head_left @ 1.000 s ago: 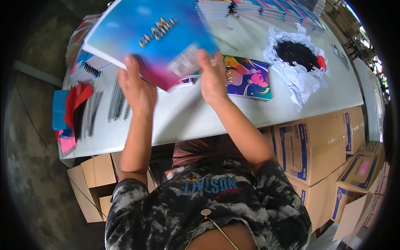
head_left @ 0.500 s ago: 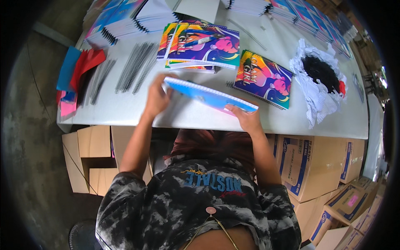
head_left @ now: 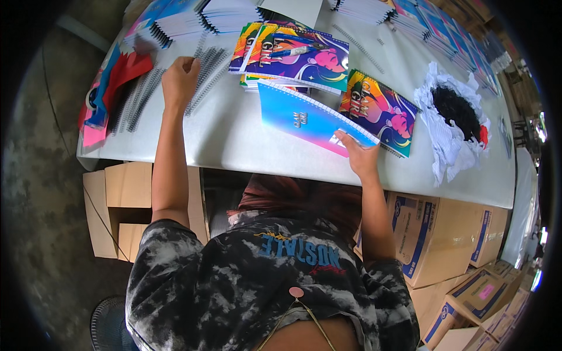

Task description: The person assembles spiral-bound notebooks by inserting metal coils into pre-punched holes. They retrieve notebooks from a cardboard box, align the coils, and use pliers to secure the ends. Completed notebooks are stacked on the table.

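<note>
A blue-to-pink notebook (head_left: 310,117) with punched holes along its top edge lies flat on the white table (head_left: 234,134). My right hand (head_left: 358,157) grips its near right corner. My left hand (head_left: 180,79) reaches left and closes its fingers on the black spiral binding coils (head_left: 206,71) laid in a row. Behind the notebook is a stack of colourful cartoon-cover notebooks (head_left: 293,55), and another one (head_left: 379,111) lies to its right.
Red, blue and pink sheets (head_left: 108,88) lie at the table's left end. A crumpled white wrapper with black contents (head_left: 453,114) sits at right. Stacks of notebooks (head_left: 175,20) line the far edge. Cardboard boxes (head_left: 433,240) stand under and beside the table.
The blue notebook, held up in both hands a second ago, now lies flat on the table. My left hand has let go of it and moved left to the coils.
</note>
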Tool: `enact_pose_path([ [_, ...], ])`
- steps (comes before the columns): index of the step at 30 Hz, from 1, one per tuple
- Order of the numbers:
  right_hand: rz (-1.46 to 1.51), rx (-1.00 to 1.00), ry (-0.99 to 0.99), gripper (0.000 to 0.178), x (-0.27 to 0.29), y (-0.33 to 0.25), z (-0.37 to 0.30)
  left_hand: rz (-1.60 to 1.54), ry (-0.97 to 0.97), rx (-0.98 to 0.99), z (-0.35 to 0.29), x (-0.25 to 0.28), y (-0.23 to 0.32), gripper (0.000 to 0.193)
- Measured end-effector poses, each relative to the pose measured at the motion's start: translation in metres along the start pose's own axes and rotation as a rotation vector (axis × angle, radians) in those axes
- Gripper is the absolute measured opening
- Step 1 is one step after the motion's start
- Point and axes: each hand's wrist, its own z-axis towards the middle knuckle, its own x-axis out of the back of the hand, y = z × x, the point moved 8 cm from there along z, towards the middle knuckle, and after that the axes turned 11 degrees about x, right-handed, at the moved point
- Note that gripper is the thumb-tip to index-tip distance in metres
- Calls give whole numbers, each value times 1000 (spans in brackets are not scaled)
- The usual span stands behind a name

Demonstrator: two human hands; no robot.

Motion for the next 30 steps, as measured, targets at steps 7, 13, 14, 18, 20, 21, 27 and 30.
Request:
enact_pose_path([
  [7, 18, 0, -7, 21, 1, -1, -2, -693, -620, -62, -78, -13, 72, 35],
  [13, 22, 74, 39, 17, -3, -15, -2, -513, -897, -146, -129, -50, 80, 36],
  [14, 36, 56, 23, 17, -2, -13, -3, -464, -859, -214, -130, -57, 79, 35],
  [18, 8, -2, -67, 21, -1, 3, -9, -272, -809, -264, -141, -90, 55, 31],
  [20, 8, 17, -80, 24, -4, -3, -5, -239, -767, -282, -141, -97, 47, 31],
  [21, 40, 38, -70, 25, -9, -18, 0, -172, -764, -292, -143, -96, 47, 31],
  [27, -53, 144, -104, 26, -5, -22, 7, -342, -637, -189, -115, -47, 67, 34],
  [30, -76, 182, -88, 25, -5, -24, 9, -526, -665, -225, -105, -33, 76, 35],
])
